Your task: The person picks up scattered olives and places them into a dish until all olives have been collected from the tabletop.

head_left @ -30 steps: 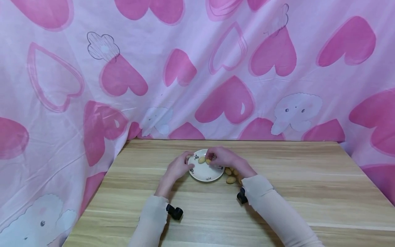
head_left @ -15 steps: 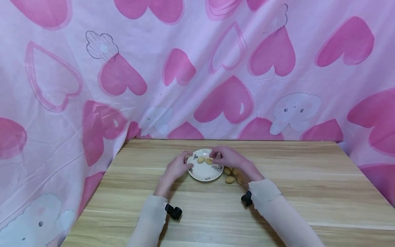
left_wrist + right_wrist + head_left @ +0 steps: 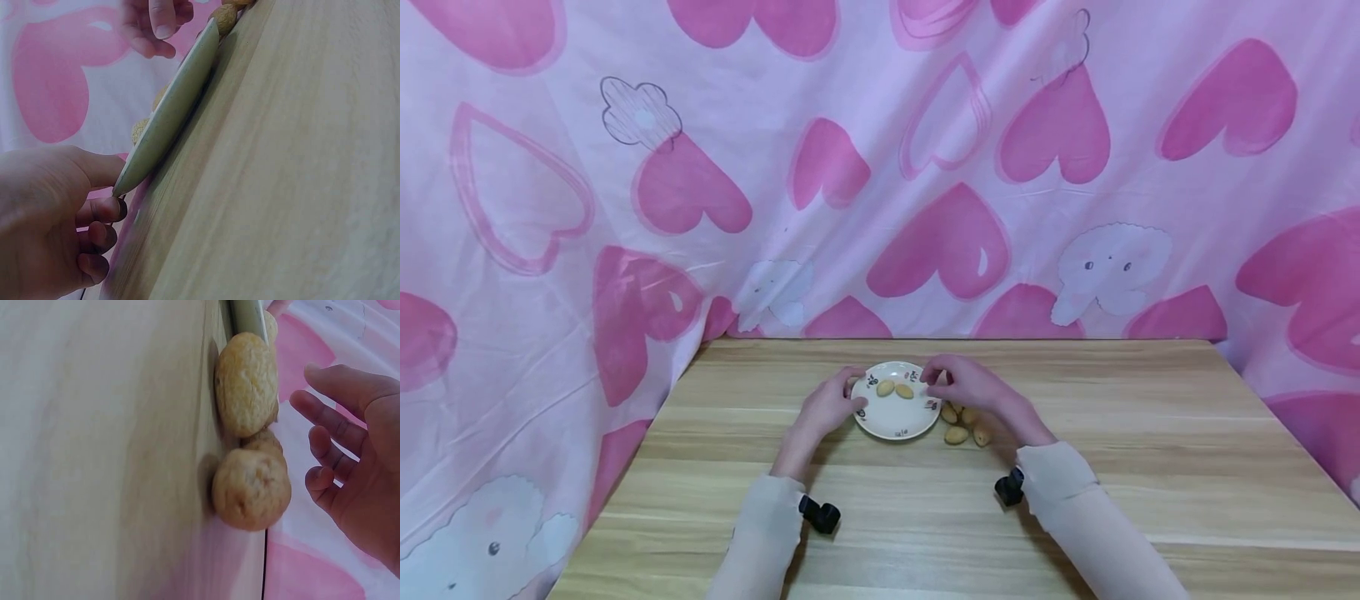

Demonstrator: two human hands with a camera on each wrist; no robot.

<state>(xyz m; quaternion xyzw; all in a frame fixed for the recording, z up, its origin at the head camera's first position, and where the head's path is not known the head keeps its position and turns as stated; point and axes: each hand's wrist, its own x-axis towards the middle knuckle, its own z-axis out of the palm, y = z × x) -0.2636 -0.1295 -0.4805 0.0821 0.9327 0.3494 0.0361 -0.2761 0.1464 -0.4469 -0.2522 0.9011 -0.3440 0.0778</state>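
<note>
Just above the right rim of the plate [image 3: 897,420], the right hand [image 3: 967,387] is empty, thumb and fingers parted, while the left hand [image 3: 824,407] holds the left rim between thumb and fingers. The step in hand appears to be loading the plate; the next move likely calls for gripping one of the loose potatoes [image 3: 956,435] to its right. Two potatoes [image 3: 904,391] lie just beyond the plate's centre, long axes slanted, inner ends angled away from the person.
</note>
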